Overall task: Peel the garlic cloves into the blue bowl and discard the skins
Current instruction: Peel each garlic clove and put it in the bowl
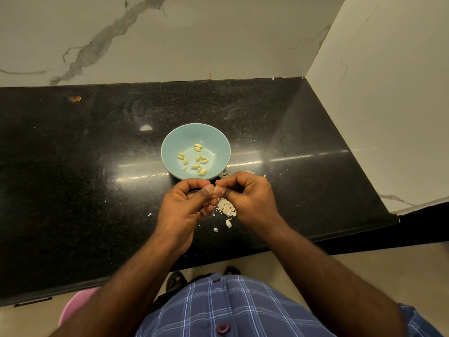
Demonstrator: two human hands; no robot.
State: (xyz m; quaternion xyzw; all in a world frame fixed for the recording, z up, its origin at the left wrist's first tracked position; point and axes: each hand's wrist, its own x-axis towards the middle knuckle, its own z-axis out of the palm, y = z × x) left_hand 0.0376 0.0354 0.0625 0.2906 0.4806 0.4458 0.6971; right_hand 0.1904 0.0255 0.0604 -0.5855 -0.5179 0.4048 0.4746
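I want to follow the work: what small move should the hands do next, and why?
Probably strip off the last skin: both hands, left and right, pinch one garlic clove just short of the blue bowl, over the skins.

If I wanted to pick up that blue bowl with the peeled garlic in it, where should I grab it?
Probably grip the blue bowl at its right rim, coming in from the right side. It stands upright and open, the rim flares wide, and that side is free; both hands work just past the near rim, and the peeled cloves lie low inside.

Home kitchen: black granite counter (97, 147), marble backsplash (170, 37).
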